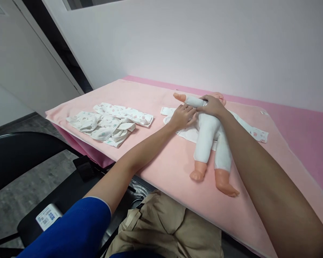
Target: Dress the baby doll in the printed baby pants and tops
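A baby doll (207, 123) with a white cloth body and plastic hands and feet lies on its back, legs toward me. Beneath it a white printed baby shirt (188, 134) is spread, its sleeves reaching out to both sides. My left hand (183, 116) is at the doll's side below its outstretched arm, fingers bent against the body; the fingertips are partly hidden. Across the upper chest and shoulder, my right hand (213, 106) grips the doll. The doll's head is mostly hidden behind that hand.
Folded white printed baby clothes (104, 125) lie to the left on the pink table cover (156, 157). A white wall (204, 46) stands behind the table. At lower left are a black chair (24, 154), a dark phone-like object (84, 167) and a white labelled box (48, 216).
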Motion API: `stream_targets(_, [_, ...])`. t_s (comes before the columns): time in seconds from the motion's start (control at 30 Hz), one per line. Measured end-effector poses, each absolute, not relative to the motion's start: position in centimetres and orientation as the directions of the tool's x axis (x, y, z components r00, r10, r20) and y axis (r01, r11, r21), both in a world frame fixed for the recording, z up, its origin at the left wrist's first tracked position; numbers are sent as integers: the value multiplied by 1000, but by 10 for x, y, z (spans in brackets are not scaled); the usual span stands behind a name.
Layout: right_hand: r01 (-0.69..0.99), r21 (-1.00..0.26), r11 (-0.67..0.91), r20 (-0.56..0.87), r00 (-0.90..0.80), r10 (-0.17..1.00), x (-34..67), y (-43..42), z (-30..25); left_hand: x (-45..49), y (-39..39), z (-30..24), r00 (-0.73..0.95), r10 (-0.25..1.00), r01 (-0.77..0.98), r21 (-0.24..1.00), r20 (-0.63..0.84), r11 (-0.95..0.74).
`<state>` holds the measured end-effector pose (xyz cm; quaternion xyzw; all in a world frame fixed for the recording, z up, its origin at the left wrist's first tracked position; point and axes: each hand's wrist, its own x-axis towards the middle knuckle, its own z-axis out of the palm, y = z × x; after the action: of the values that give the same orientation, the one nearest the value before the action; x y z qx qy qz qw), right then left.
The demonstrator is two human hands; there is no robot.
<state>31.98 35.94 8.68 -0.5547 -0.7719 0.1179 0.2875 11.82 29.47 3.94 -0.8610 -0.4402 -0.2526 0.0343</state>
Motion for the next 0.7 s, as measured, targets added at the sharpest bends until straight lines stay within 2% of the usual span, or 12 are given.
stream_targets(0.13, [753,-528,392,389,-196,900,337,342,88,120,283,44,530,654,686,180,539,-705])
stream_targets(0.23, [869,-427,248,444,-36,895,365,317,81,123,281,51,573,555,546,224,603,-807])
stream_targets(0.3, [924,-348,160,449,15,893,386,300,74,129,284,61,621,544,485,268,565,-832])
stream_targets(0.4, [977,-180,114,454,-20,891,407,280,59,153,294,81,678,609,525,308,411,-793])
stream_targets(0.53, [995,-42,87,494,-55,868,412,265,42,212,308,99,699,684,660,178,211,-730])
stream_targets(0.7, [999,-31,41,520,-19,854,408,259,29,282,319,96,641,757,761,29,128,-649])
